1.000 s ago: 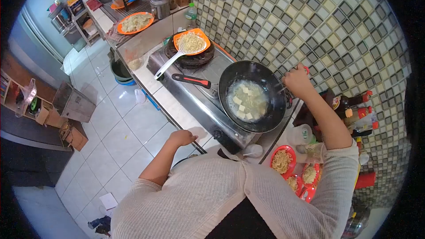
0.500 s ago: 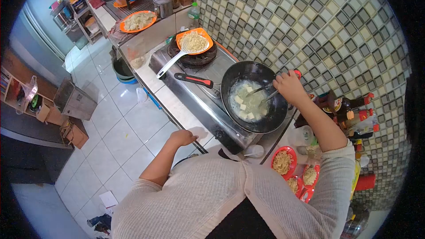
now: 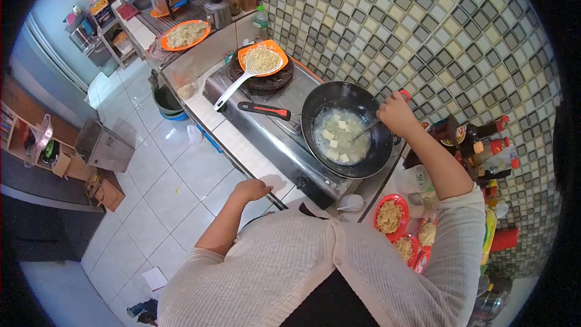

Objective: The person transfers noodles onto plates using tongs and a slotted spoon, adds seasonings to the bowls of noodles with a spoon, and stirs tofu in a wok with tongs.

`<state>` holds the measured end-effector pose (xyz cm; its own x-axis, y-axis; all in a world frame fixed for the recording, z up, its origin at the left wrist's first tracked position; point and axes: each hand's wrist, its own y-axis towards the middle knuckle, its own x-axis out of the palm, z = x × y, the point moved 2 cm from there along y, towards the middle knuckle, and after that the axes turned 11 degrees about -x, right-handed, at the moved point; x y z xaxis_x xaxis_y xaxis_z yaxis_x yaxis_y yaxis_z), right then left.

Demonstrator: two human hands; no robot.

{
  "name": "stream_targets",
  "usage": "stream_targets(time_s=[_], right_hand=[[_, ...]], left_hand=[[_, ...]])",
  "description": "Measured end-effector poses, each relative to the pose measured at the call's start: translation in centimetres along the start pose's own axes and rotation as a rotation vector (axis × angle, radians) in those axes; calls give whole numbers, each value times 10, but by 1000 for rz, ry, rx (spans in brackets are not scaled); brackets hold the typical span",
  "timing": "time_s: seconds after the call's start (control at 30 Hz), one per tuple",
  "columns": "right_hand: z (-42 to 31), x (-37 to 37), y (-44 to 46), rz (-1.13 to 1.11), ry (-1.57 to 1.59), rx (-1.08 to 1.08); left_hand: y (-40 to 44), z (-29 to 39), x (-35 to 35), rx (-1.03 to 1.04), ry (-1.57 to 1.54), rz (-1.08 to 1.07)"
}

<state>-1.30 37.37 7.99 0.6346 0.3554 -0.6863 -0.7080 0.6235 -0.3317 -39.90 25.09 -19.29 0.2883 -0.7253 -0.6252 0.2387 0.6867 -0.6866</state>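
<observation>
My right hand (image 3: 397, 112) is closed around a long-handled cooking utensil (image 3: 370, 127) with a red-tipped handle. The utensil's lower end is hidden in cloudy, bubbling liquid. That liquid fills the bottom of a dark wok (image 3: 379, 149), where several pale tofu cubes (image 3: 333, 144) float mostly to the left. A black-and-red wok handle (image 3: 264, 109) points left, with no hand on it. My left hand (image 3: 252, 190) is held by the counter's front edge, empty, its fingers loosely bent and partly hidden.
On the stove's (image 3: 290, 163) other burner sits an orange plate (image 3: 281, 60) of food with a white slotted ladle (image 3: 236, 89) across it. Red plates (image 3: 404, 211) of noodle-like food and sauce bottles (image 3: 478, 135) stand to the right. Another orange plate (image 3: 164, 44) is farther back.
My right hand has shifted slightly up and right with the utensil, whose shaft lies differently in the liquid. The tofu cubes have drifted a little. My left hand stays by the counter edge.
</observation>
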Motion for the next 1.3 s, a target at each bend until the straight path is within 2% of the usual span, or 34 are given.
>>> stream_targets(time_s=[0.27, 0.4, 0.5, 0.6, 0.73, 0.8, 0.87, 0.9, 1.0, 1.1, 1.13, 1.17, 1.2, 1.23, 1.27, 1.3], right_hand=[[-4, 12, -51, 33, 83, 171], [-10, -6, -82, 126, 189, 332], [-12, -9, -107, 321, 187, 458], [-25, -12, -119, 325, 166, 526], [-43, -18, -120, 387, 177, 487], [-51, -19, -117, 432, 231, 535], [-55, -10, -118, 160, 399, 518], [-54, -1, -120, 318, 336, 482], [-44, -11, -120, 340, 330, 551], [-40, -13, -121, 265, 349, 493], [-39, -17, -121, 216, 416, 481], [-39, -19, -119, 226, 411, 468], [-42, -18, -118, 111, 463, 561], [-47, -14, -116, -10, 515, 651], [-53, -6, -114, -35, 657, 666], [-56, 2, -111, -62, 795, 679]], left_hand=[[-18, -21, 0, 0, 9, -44], [-18, -26, -5, -46, 98, -137], [-15, -20, -13, -44, 119, -125], [-9, -8, -16, 14, 155, -108], [-17, 16, -21, 63, 188, -38], [-31, 25, -30, 23, 186, -23], [-39, 23, -36, 32, 127, 5], [-44, 18, -41, 20, 124, 19], [-51, -13, -44, -54, -48, -10], [-33, -67, -48, -20, -343, -11], [-31, -79, -62, 5, -451, 12], [-22, -95, -77, 72, -689, 72], [-10, -113, -91, 139, -921, 131], [-18, -110, -122, 54, -959, 183], [-25, -106, -158, -28, -998, 235], [-8, -120, -183, -19, -1180, 272]])
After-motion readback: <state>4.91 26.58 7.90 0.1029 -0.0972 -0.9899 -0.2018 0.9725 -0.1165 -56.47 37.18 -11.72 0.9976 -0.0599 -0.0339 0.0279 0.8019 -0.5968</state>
